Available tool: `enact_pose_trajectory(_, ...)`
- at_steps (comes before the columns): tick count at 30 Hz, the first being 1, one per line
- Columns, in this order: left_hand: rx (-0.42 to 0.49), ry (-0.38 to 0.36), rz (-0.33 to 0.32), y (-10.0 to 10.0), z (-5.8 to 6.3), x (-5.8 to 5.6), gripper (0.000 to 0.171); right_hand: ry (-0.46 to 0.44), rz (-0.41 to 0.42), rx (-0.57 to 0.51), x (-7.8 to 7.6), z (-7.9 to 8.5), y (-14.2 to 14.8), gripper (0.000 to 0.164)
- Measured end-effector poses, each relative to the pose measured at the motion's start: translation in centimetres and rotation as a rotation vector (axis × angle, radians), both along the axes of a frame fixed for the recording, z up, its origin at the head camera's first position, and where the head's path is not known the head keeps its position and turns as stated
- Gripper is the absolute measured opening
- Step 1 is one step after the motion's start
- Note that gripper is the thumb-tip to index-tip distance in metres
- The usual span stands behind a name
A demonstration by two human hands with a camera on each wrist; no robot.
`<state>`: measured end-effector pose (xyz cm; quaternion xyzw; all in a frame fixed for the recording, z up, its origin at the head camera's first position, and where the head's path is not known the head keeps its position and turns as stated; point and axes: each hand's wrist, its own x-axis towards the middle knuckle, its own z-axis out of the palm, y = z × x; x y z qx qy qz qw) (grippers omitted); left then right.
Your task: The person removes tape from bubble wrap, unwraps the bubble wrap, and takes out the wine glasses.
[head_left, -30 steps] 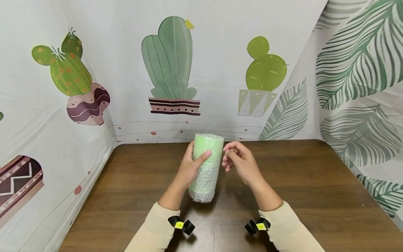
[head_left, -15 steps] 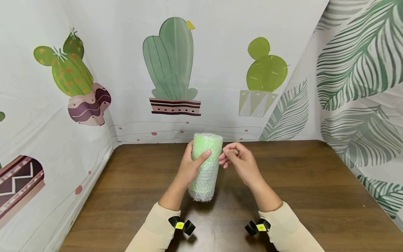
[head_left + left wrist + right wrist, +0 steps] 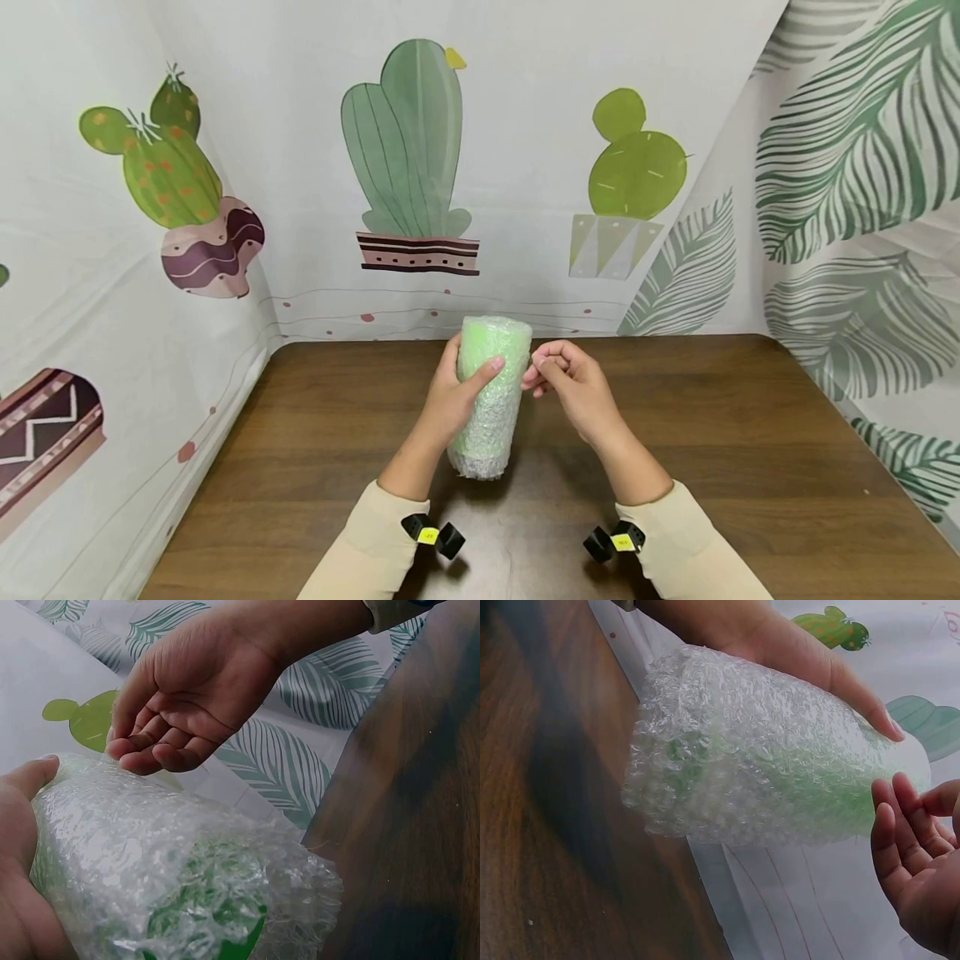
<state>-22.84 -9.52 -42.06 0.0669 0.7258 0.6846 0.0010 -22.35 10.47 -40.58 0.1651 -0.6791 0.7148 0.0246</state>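
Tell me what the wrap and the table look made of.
Wrap: clear, glossy plastic, probably bubble film, judging by its crinkled, blistered shine.
Table: dark brown wood or wood-look laminate, slightly glossy; streaked grain shows, but doesn't settle which.

White cloth (image 3: 525, 125) hangs behind and to the left of a brown wood-grain table (image 3: 675, 417), whose far corners are rounded; printed on it are a spotted cactus (image 3: 168, 179) at left, a tall blue-green cactus (image 3: 420, 142) mid-wall and a lime cactus (image 3: 637, 175) further right; green striped leaves (image 3: 855, 125) fill the right side; soft light leaves a pale sheen on the table's near part.
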Motion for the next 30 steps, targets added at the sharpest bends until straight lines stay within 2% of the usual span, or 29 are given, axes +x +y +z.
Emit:
enact_pose_trajectory(10,0.004,0.010,-0.010,-0.03,0.06,0.06,0.076,0.000,0.005,-0.006,-0.15,-0.25,-0.08,0.021)
enact_pose_trajectory(18,-0.060,0.030,0.023,-0.15,-0.22,-0.10,0.077,-0.003,-0.001,-0.001,-0.18,-0.40,-0.01,0.019)
enact_pose_trajectory(30,-0.075,0.055,0.049,-0.21,0.11,0.03,0.077,-0.010,0.008,0.009,-0.17,-0.32,0.03,0.017)
